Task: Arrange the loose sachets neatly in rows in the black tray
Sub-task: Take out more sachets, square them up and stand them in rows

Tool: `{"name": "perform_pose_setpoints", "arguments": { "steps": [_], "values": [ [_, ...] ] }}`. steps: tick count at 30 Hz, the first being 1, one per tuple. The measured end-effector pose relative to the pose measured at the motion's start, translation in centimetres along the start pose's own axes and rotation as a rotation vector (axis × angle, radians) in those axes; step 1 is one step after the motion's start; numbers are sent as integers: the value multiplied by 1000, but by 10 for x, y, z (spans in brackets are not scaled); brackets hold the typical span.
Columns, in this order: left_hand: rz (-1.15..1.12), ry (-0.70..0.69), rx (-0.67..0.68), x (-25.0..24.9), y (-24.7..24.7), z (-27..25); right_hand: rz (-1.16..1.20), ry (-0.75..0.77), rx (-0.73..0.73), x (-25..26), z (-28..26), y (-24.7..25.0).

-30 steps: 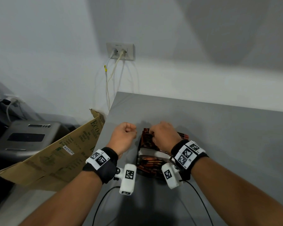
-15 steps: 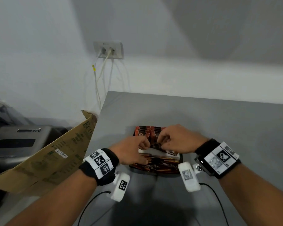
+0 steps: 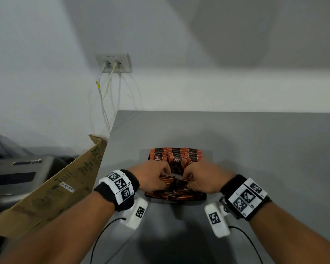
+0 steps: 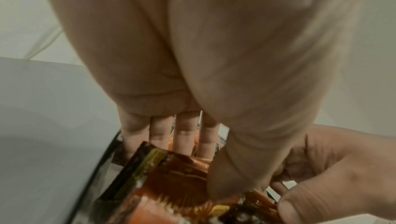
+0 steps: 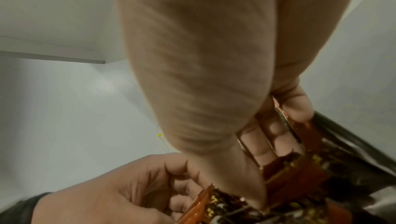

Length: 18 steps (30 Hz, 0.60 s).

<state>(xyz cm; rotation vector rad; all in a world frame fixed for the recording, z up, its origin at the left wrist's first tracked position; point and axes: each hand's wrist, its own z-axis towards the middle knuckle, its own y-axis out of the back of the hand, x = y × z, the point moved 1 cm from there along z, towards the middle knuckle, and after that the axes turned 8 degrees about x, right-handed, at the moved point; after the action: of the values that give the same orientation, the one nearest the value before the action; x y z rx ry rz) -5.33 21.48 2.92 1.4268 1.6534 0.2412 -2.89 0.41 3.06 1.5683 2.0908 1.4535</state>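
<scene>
Both hands in the black tray [image 3: 202, 197] — left hand [image 3: 151, 175] and right hand [image 3: 203, 178] fingers clamped on loose sachets [image 3: 176, 195], neat rows [image 3: 176, 155] behind.

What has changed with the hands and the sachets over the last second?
The left hand, a fist beside the black tray then, has moved in and grips loose sachets. The right hand came from the far section to the near pile, gripping sachets too. The standing rows stay put.
</scene>
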Motion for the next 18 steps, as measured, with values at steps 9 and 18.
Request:
{"name": "perform_pose_setpoints", "arguments": {
  "steps": [9,18],
  "values": [
    [88,-18,9,0,-6,5,-89,17,-140,3,-1,-4],
    [127,-51,-25,-1,-12,12,-175,38,-223,2,-1,-12]
  ]
}}
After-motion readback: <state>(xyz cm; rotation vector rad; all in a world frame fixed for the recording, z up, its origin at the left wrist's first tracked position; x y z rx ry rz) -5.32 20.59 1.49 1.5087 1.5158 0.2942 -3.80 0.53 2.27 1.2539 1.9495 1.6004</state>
